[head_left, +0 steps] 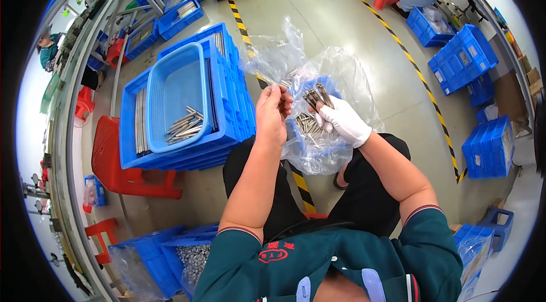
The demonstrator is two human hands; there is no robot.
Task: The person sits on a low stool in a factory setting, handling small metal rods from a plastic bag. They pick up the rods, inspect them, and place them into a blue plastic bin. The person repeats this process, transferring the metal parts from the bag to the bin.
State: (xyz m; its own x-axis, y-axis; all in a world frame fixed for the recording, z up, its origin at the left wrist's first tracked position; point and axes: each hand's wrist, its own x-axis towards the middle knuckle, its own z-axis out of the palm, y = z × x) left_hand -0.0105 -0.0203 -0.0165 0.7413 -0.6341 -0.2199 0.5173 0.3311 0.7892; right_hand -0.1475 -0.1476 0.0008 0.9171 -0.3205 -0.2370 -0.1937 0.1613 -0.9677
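Rods sit bunched in the gloved right hand above the plastic-draped blue bin, best gripped snugly with ends aligned, while the bare left hand curls nearby, contents, if any, unclear.

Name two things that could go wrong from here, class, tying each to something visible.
The gloved right hand holds several metal rods in a bundle with uneven ends, so one might slip out and fall. Loose, crumpled clear plastic spreads around the blue bin below, so it could snag rods or hide a dropped one.
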